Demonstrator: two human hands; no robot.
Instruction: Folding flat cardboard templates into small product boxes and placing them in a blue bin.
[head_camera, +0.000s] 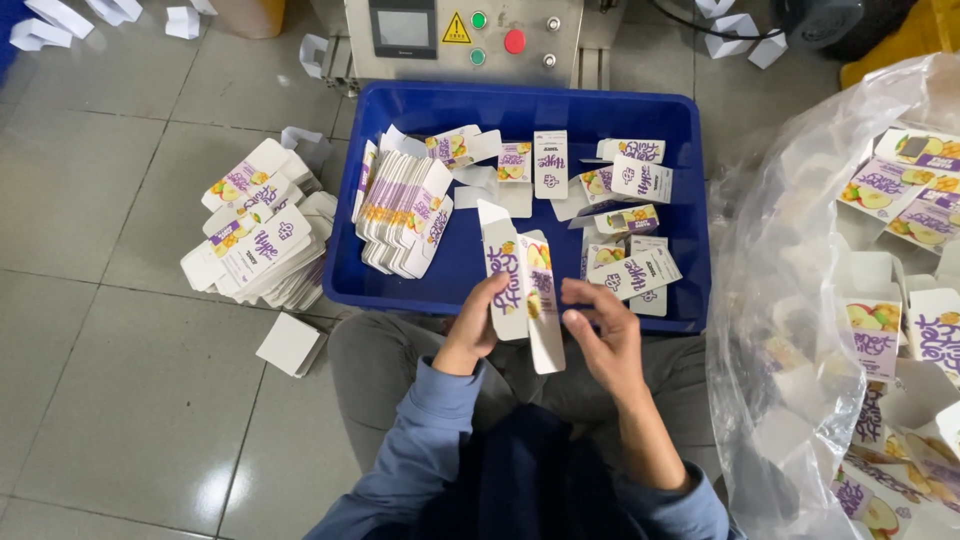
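A flat printed white carton (522, 285) with purple lettering and fruit pictures is held upright over my lap. My left hand (474, 325) grips its left edge. My right hand (600, 330) pinches its lower right flap. Just beyond them a blue plastic tray (455, 262) holds a leaning stack of flattened cartons (400, 212) on its left side and several loose cartons (625, 225) scattered on its right.
A pile of flattened cartons (262, 238) lies on the tiled floor left of the tray, a single white one (290, 344) nearer me. A clear plastic bag (860, 300) full of cartons stands on the right. A metal machine with buttons (470, 35) stands behind the tray.
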